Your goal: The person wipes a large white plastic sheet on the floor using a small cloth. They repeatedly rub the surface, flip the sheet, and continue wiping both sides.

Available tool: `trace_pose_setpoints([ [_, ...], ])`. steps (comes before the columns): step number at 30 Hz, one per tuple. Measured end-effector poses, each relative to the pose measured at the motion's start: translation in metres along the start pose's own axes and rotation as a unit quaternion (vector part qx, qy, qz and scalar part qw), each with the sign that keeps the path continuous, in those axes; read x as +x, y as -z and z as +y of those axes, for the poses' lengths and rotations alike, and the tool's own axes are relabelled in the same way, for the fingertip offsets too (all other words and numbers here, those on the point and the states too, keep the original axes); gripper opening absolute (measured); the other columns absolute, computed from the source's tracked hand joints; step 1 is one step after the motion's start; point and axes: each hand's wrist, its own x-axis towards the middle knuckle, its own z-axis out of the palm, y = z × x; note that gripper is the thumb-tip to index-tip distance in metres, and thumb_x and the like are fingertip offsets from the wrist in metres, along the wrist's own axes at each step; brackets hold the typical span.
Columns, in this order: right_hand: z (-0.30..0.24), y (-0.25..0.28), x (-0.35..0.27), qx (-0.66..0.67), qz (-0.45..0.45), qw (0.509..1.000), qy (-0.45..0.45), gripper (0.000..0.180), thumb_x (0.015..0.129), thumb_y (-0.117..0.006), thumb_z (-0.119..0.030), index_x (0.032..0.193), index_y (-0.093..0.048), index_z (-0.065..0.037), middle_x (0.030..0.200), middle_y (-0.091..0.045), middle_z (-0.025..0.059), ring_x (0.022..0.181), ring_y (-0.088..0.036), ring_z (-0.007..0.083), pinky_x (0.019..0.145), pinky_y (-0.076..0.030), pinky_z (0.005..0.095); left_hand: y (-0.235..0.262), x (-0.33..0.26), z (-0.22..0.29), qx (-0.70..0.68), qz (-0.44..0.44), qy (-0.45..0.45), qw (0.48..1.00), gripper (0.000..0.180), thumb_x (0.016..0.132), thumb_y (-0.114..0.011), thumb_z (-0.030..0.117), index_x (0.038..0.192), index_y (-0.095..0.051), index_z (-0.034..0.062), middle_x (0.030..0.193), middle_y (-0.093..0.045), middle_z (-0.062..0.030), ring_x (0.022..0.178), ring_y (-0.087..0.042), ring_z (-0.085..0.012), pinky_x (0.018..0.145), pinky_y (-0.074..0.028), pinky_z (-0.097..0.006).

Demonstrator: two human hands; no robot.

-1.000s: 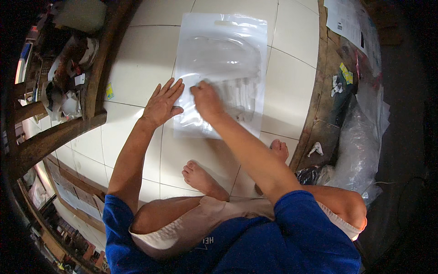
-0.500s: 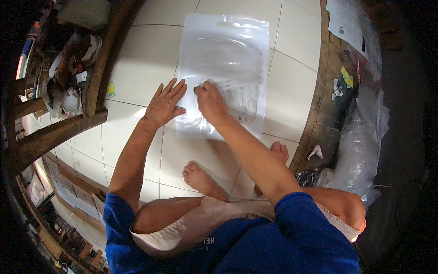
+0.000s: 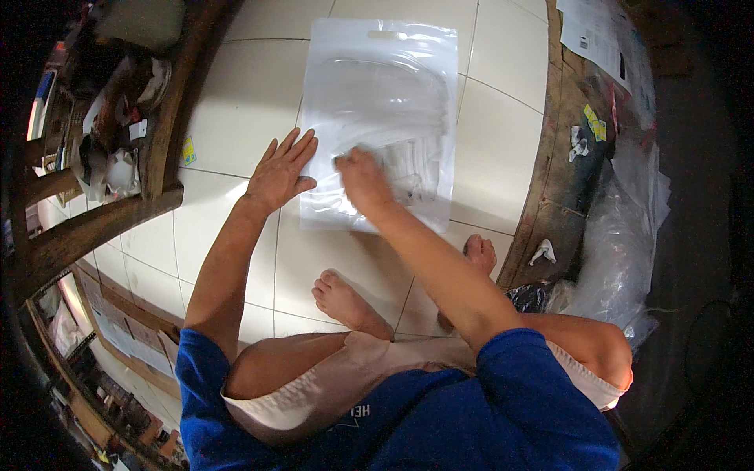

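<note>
White floor tiles (image 3: pixel 236 102) with a clear plastic bag (image 3: pixel 381 118) lying flat.
Left hand (image 3: pixel 281 173) is spread open, fingers pressing the bag's left edge. Right hand (image 3: pixel 363 179) rests curled on the bag's lower middle, holding nothing that shows. Crumpled plastic (image 3: pixel 620 243) sits far right.

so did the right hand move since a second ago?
Yes. The right hand slid slightly rightward across the clear plastic bag, away from the left hand, which stays flat at the bag's edge.
</note>
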Motion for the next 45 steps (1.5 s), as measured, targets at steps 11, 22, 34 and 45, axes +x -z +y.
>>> trace_pose_setpoints([
  [11, 0.073, 0.029, -0.008, 0.004, 0.116, 0.993, -0.004, 0.017, 0.086, -0.053, -0.008, 0.092, -0.067, -0.001, 0.098, -0.062, 0.0218, 0.097, -0.059, 0.0359, 0.084, -0.048, 0.0443, -0.001, 0.003, 0.009, -0.007, -0.022, 0.023, 0.999, 0.08, 0.085, -0.062, 0.045, 0.15, -0.026, 0.0171, 0.158, -0.018, 0.0039, 0.146, -0.014, -0.0206, 0.119, -0.018, -0.045],
  [22, 0.081, 0.091, -0.006, -0.043, 0.097, 0.986, -0.125, 0.007, 0.079, -0.063, -0.005, 0.085, -0.065, -0.001, 0.083, -0.059, 0.0195, 0.082, -0.058, 0.039, 0.077, -0.048, 0.0442, 0.005, -0.01, 0.003, 0.011, -0.041, 0.055, 0.998, 0.079, 0.086, -0.06, 0.047, 0.15, -0.024, 0.0179, 0.158, -0.017, 0.0038, 0.146, -0.014, -0.0197, 0.12, -0.017, -0.044],
  [34, 0.059, 0.073, -0.024, -0.022, 0.04, 0.992, -0.12, 0.016, 0.082, -0.053, -0.009, 0.092, -0.063, 0.0, 0.085, -0.058, 0.022, 0.086, -0.059, 0.0379, 0.077, -0.049, 0.0456, -0.005, -0.01, -0.001, -0.007, 0.006, 0.03, 0.999, 0.083, 0.082, -0.063, 0.048, 0.148, -0.028, 0.0117, 0.157, -0.021, -0.0031, 0.145, -0.017, -0.026, 0.117, -0.021, -0.05],
  [45, 0.015, 0.025, -0.029, 0.025, -0.064, 0.993, -0.092, 0.023, 0.083, -0.053, -0.008, 0.102, -0.064, 0.0, 0.11, -0.058, 0.0248, 0.104, -0.056, 0.0385, 0.094, -0.044, 0.0458, -0.008, -0.007, 0.0, -0.009, 0.017, 0.011, 1.0, 0.083, 0.082, -0.063, 0.048, 0.148, -0.029, 0.0117, 0.157, -0.021, -0.0036, 0.145, -0.018, -0.0279, 0.116, -0.023, -0.05],
])
